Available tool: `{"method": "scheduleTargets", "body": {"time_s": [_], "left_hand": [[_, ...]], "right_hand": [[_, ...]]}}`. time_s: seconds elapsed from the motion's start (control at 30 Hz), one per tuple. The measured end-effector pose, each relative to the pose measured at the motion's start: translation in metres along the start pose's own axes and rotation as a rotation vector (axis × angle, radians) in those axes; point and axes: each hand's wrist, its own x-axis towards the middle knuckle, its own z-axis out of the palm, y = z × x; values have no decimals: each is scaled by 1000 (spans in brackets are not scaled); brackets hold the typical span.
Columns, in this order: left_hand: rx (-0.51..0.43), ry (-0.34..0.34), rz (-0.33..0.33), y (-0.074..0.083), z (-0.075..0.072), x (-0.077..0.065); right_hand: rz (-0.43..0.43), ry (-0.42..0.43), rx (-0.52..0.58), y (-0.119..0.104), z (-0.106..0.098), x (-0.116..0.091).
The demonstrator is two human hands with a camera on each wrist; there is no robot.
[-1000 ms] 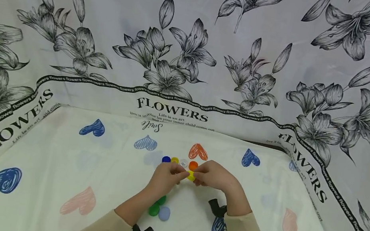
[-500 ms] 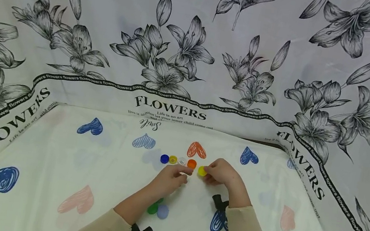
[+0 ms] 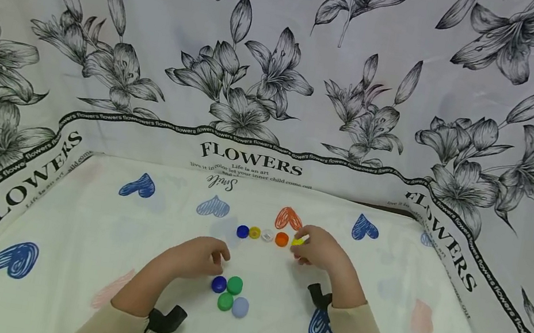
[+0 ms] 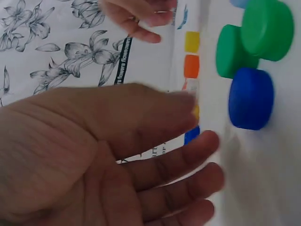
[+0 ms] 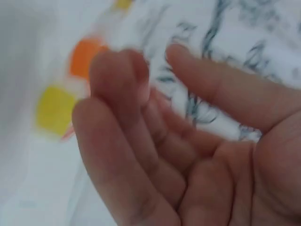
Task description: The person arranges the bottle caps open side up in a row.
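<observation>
A bright yellow bottle cap (image 3: 297, 242) ends a row on the right, next to an orange cap (image 3: 281, 239); a clear cap (image 3: 267, 235), a second yellow cap (image 3: 255, 233) and a dark blue cap (image 3: 242, 231) follow leftward. The right hand (image 3: 322, 250) (thumb parted from fingers, gripping nothing) is just beside the bright yellow one. The left hand (image 3: 197, 255), also holding nothing, is near a blue cap (image 3: 219, 284) grouped with two green caps (image 3: 234, 285) on white heart-printed cloth (image 3: 175, 216).

Laid in a row: blue cap (image 3: 242, 231), amber cap (image 3: 255, 233), clear cap (image 3: 267, 235), orange cap (image 3: 281, 239), yellow cap (image 3: 297, 242). Clustered nearer: dark-blue cap (image 3: 219, 284), 2 green caps (image 3: 235, 285), lavender cap (image 3: 240, 307).
</observation>
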Motion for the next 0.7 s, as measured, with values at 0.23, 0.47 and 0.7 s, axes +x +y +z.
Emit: {"method": "scheduleTargets", "body": {"time_s": [0.23, 0.47, 0.7], "left_hand": [[25, -92, 97, 3, 21, 0], [-69, -21, 131, -7, 27, 10], [-230, 308, -33, -22, 29, 25]], "right_hand": [[-335, -186, -314, -45, 61, -20], [-318, -74, -332, -49, 84, -12], [-216, -29, -32, -50, 84, 6]]}}
